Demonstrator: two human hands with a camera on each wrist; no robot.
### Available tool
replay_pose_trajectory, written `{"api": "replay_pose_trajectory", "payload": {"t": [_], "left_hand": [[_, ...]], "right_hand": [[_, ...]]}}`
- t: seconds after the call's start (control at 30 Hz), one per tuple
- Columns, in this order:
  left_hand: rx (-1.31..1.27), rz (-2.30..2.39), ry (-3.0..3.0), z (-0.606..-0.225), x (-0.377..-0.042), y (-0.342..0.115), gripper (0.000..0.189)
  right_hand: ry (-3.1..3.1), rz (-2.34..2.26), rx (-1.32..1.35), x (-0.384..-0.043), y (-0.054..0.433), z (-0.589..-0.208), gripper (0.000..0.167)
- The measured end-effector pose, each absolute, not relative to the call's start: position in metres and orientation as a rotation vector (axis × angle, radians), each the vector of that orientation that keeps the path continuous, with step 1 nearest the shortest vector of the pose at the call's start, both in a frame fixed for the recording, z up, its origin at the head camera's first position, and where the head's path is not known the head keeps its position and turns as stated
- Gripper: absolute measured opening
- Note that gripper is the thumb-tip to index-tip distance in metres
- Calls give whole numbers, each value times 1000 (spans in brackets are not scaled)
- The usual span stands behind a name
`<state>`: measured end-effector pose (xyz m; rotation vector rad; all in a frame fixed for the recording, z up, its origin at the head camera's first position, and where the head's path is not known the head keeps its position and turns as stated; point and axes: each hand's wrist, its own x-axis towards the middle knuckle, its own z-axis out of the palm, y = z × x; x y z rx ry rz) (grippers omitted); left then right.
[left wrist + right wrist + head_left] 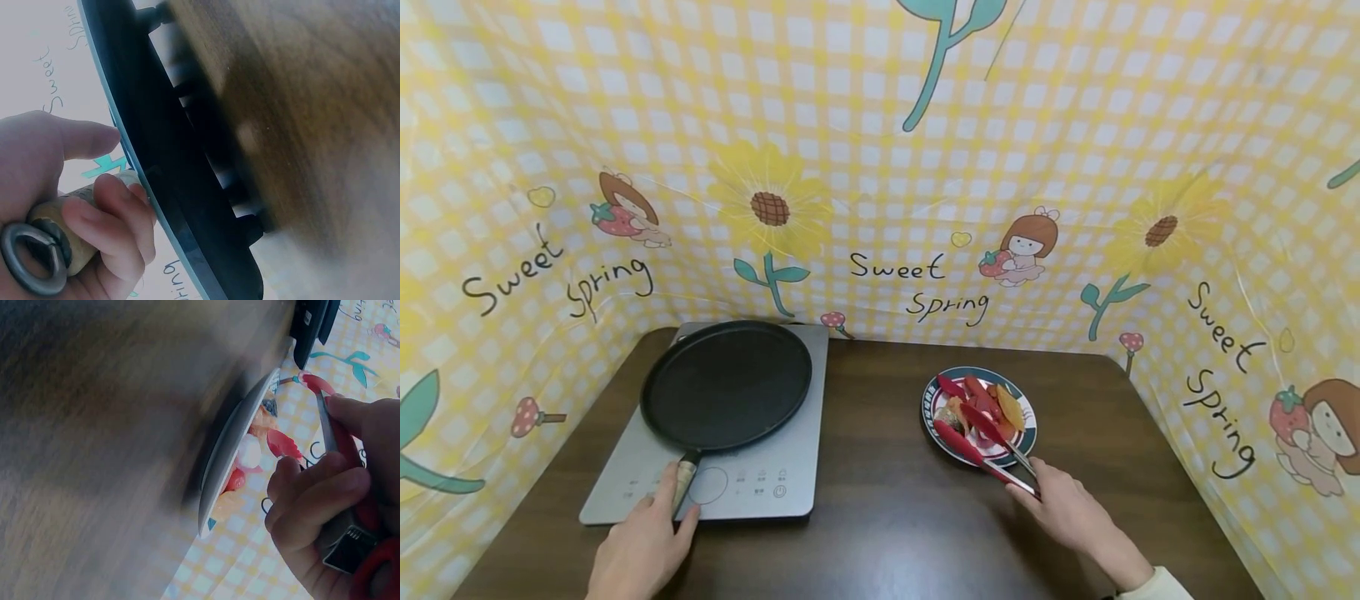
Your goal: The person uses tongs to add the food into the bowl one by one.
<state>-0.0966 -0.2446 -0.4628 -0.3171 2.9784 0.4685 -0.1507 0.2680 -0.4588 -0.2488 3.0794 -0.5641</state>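
Note:
My left hand (642, 546) grips the handle (684, 482) of a round black flat pan (727, 387), which sits on a silver induction cooktop (808, 417). In the left wrist view the fingers curl round that handle (78, 250), with a metal ring (34, 259) at its end. My right hand (1071, 508) holds red-tipped tongs (1000, 473), their tips spread above a patterned plate (930, 398). Several pieces of food (1009, 410), red, orange and pale, lie on the plate. The right wrist view shows the tongs' red tip (284, 445) just over the food (249, 453).
Brown wooden table (880, 517) lies under everything, with the cooktop at left and the plate at right. A yellow checked cloth (880, 208) with flowers and lettering hangs behind and along both sides.

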Motion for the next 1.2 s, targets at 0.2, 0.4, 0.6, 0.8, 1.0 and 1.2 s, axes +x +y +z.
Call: {"api": "replay_pose_trajectory", "payload": {"t": [0.2, 0.4, 0.6, 0.8, 1.0, 1.2], "left_hand": [[-306, 469, 2996, -464, -96, -245, 73], [-330, 449, 2970, -464, -100, -244, 73], [-351, 450, 2948, -464, -100, -243, 74], [-337, 450, 2966, -464, -99, -243, 74], [-337, 450, 2976, -463, -98, -243, 74], [-354, 447, 2959, -463, -99, -244, 75]], "right_hand": [[3085, -485, -249, -150, 261, -455, 39], [3105, -433, -284, -149, 257, -453, 37], [3106, -387, -279, -150, 254, -451, 35], [3129, -339, -279, -147, 249, -448, 36], [3145, -295, -303, -146, 245, -447, 34], [3224, -217, -365, -147, 242, -447, 33]]}}
